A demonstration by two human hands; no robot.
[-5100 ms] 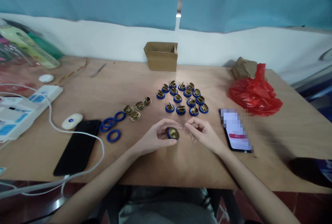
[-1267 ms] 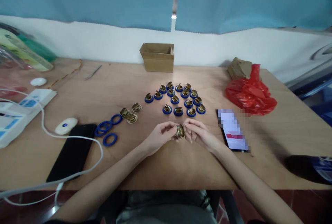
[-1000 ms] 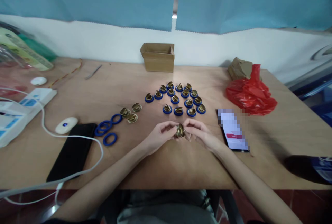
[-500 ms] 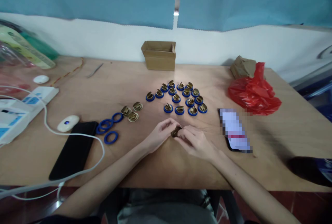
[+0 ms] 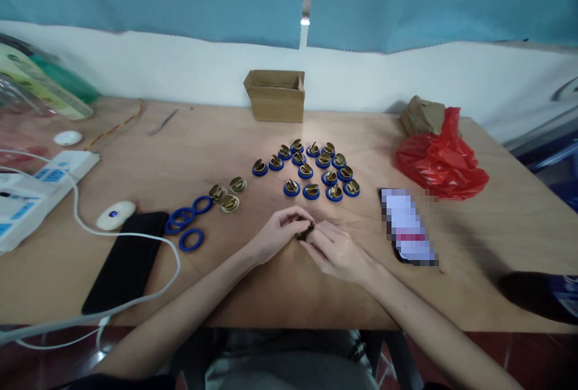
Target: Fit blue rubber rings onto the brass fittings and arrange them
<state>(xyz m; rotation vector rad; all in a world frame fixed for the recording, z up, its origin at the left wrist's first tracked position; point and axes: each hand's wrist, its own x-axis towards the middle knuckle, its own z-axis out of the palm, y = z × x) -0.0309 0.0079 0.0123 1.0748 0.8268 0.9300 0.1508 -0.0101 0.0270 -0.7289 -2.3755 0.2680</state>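
My left hand (image 5: 284, 230) and my right hand (image 5: 336, 247) meet near the front of the table. Between their closed fingertips is a small brass-coloured metal fitting (image 5: 305, 233), partly hidden by the fingers. Just beyond stands a group of several round brass-coloured fittings seated in blue rings (image 5: 311, 192). Left of my hands lie 3 fittings without blue rings (image 5: 230, 203). Several loose blue rings (image 5: 191, 239) are beside them, some overlapping. Whether the held fitting has a ring around it I cannot tell.
A cardboard box (image 5: 277, 104) stands at the back wall. On the right are a red plastic bag (image 5: 442, 161) and a phone with a lit screen (image 5: 409, 224). A black phone (image 5: 129, 263), a white cable (image 5: 176, 278) and a power strip (image 5: 54, 179) occupy the left.
My left thumb and fingers have shifted over the held fitting, so less of it shows. The view has moved slightly; the things on the table keep their places.
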